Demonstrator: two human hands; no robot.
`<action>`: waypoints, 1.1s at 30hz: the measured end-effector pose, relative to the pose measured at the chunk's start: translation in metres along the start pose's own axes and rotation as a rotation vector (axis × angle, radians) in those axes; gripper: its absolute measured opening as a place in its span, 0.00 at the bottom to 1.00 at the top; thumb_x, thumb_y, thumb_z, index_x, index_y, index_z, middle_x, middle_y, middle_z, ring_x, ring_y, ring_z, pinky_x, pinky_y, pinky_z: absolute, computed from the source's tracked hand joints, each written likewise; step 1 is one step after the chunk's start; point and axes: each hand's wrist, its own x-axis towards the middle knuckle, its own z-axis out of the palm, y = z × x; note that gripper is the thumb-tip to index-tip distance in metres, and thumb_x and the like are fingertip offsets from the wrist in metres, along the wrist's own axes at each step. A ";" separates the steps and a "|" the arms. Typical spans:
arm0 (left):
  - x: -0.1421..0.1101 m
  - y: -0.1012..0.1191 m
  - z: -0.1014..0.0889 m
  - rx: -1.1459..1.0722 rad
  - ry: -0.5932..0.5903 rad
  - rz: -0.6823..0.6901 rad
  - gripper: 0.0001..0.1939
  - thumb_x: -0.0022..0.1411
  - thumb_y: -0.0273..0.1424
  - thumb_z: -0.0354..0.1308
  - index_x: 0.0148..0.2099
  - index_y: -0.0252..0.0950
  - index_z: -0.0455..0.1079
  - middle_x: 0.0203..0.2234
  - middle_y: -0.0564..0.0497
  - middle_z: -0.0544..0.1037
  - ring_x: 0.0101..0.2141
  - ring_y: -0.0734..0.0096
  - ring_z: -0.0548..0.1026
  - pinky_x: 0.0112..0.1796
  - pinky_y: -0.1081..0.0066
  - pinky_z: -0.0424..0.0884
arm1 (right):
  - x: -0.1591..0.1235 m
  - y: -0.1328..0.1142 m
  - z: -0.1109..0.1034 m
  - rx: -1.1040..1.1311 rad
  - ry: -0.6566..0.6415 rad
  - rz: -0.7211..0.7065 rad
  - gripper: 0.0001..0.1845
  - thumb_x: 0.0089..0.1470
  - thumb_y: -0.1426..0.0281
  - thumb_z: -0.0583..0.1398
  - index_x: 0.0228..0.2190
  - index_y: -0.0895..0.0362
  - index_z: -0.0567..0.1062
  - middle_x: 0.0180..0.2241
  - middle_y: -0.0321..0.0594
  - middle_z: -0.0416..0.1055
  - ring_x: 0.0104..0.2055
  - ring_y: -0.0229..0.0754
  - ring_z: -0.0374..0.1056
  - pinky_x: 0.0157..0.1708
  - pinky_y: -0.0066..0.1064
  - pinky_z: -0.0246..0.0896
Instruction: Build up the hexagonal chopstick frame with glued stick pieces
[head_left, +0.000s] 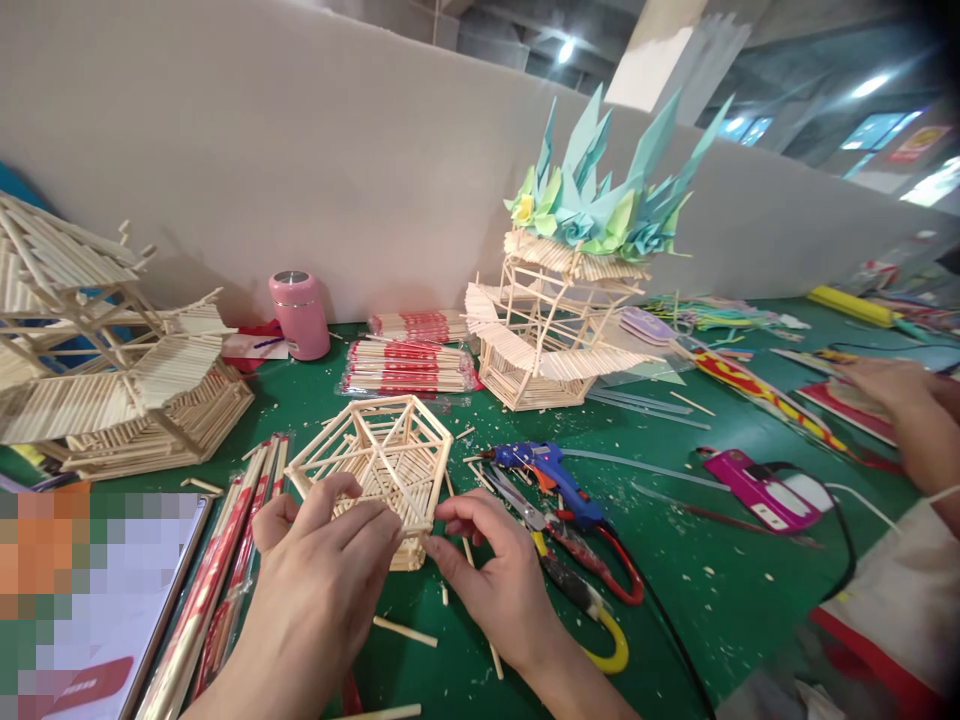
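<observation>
Stick frame [381,462] is sitting on desk [750,590]. Left hand [322,560] is curling over near side, likely for steadying; grip hidden. Right hand's [499,575] fingers are nearly closing at corner, can't tell if gripping. Glue gun [559,480] is lying within reach.

Green table [724,610] bears 1 glue gun [553,472], 1 pink bottle [300,318].
</observation>
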 end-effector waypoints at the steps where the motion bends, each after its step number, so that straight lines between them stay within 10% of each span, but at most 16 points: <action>1: 0.001 0.002 0.000 -0.013 0.010 -0.030 0.10 0.61 0.25 0.48 0.35 0.39 0.71 0.30 0.51 0.79 0.39 0.55 0.68 0.35 0.61 0.56 | -0.001 0.000 -0.001 -0.011 0.026 0.003 0.07 0.51 0.67 0.62 0.32 0.56 0.70 0.26 0.35 0.66 0.29 0.38 0.64 0.27 0.28 0.61; 17: -0.010 -0.007 -0.013 0.064 -0.017 -0.036 0.15 0.58 0.33 0.55 0.49 0.39 0.65 0.39 0.48 0.77 0.43 0.53 0.65 0.37 0.58 0.60 | 0.035 -0.016 -0.027 -0.289 -0.253 -0.353 0.07 0.54 0.70 0.59 0.32 0.54 0.78 0.30 0.39 0.67 0.34 0.42 0.63 0.32 0.35 0.60; 25: -0.043 -0.016 -0.009 0.029 0.145 -0.325 0.25 0.59 0.38 0.53 0.57 0.40 0.55 0.50 0.41 0.66 0.49 0.50 0.65 0.45 0.52 0.62 | 0.035 -0.018 -0.027 -0.285 -0.269 -0.359 0.07 0.54 0.72 0.58 0.32 0.55 0.77 0.30 0.40 0.66 0.34 0.42 0.63 0.32 0.35 0.62; 33: -0.049 -0.006 0.012 -0.409 0.169 -0.687 0.11 0.52 0.39 0.59 0.36 0.38 0.68 0.30 0.50 0.74 0.33 0.64 0.74 0.32 0.65 0.72 | 0.028 -0.029 -0.014 -0.325 -0.184 -0.411 0.10 0.51 0.72 0.60 0.38 0.54 0.74 0.33 0.42 0.64 0.37 0.45 0.62 0.35 0.39 0.63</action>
